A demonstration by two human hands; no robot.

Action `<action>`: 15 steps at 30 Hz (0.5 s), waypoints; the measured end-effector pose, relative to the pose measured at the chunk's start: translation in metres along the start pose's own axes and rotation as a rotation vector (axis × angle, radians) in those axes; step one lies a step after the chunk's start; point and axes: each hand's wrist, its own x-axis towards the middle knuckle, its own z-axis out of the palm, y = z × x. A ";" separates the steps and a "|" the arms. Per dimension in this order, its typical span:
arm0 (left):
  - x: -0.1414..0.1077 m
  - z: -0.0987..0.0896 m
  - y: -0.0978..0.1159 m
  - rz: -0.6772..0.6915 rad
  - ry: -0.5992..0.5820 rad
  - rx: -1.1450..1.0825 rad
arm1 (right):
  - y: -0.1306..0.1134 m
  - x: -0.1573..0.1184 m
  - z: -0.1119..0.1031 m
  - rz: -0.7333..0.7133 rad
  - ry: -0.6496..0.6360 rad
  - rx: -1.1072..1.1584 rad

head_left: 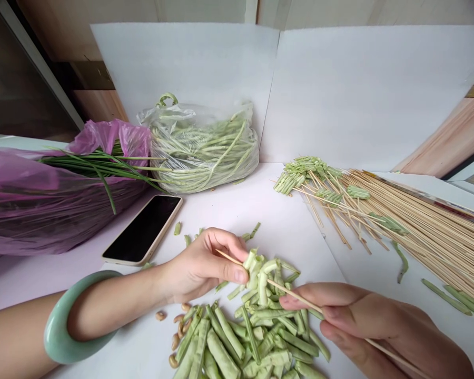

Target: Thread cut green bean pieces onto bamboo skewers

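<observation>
My left hand point(217, 260), with a green bangle point(57, 326) on the wrist, pinches cut green bean pieces point(253, 266) threaded near the pointed end of a wooden skewer. The tip sticks out between thumb and fingers. In my right hand point(363, 321) the skewer point(306, 301) is held between thumb and fingers, running down to the lower right. Another bean piece point(264, 279) is on the skewer between the hands. Just below both hands lies a heap of cut green beans point(225, 352) on the white surface.
Cashew-shaped pieces point(176, 341) lie left of the heap. A phone point(144, 229) rests farther left, near a purple bag point(19, 205) of long green stalks. A clear bag of long beans point(205, 152) stands behind. Loaded skewers point(306, 173) and bare skewers point(411, 221) spread at right.
</observation>
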 end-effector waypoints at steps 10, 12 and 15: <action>0.005 -0.009 0.001 0.174 0.060 0.397 | 0.014 0.002 -0.008 0.152 0.305 0.060; 0.004 -0.009 0.004 0.237 0.104 0.726 | 0.016 0.005 -0.010 0.207 0.430 0.124; 0.000 -0.005 0.008 0.231 0.055 1.376 | 0.015 0.011 -0.013 0.257 0.499 0.164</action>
